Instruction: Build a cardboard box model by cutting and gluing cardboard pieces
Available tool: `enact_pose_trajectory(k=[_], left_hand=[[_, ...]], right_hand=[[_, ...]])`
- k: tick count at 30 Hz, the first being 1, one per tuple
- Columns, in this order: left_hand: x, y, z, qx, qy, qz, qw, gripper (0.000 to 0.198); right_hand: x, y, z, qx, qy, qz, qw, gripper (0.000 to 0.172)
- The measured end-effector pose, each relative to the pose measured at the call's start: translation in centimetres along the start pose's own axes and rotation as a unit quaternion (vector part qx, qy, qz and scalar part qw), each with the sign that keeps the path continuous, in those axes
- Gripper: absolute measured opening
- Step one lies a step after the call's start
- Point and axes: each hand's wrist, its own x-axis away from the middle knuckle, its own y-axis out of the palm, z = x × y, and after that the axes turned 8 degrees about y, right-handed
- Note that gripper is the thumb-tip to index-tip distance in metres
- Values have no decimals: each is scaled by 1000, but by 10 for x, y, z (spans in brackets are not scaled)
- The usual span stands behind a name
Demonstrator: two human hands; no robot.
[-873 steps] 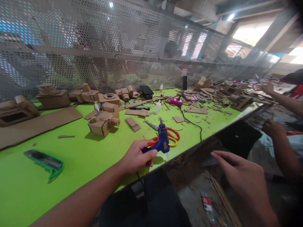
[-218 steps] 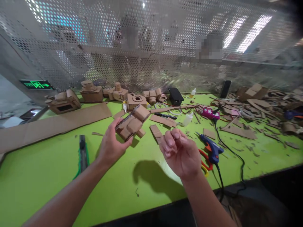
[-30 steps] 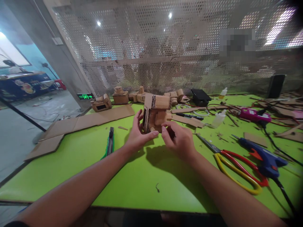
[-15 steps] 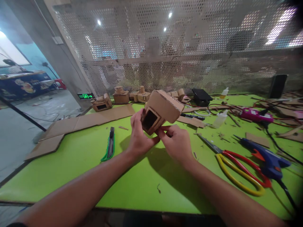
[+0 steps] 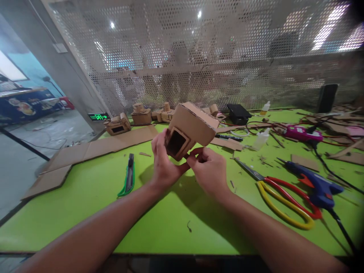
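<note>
Cardboard model (image 5: 196, 123), held tilted above the green table (image 5: 153, 223) at the centre of the view. The left hand (image 5: 166, 167) clamps it from seven o'clock; the right hand (image 5: 209, 168), at five, pinches its lower edge, the contact partly hidden. Too hard a pinch could crease the board; a slack left grip could drop it. Containers: toward three o'clock, a translucent bottle (image 5: 261, 140) and, beyond, a yellow-based bottle (image 5: 265, 109), contents indistinct; the model's framed opening (image 5: 176, 143) is dark inside.

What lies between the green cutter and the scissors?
Head view: the left hand, gripping the cardboard model, and the right hand, at its lower edge.
</note>
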Motion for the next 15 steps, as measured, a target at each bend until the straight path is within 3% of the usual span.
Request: enact_pose_trajectory(k=[10,15], left_hand=[[3,-3,-11,95,-105,-25,990,115],[3,-2,-14,61,-81,-26,994,112]], right_hand=[[-5,-5,-2,-29,-15,-27,999,17],[-7,-6,-1,-54,26,-85,995,24]])
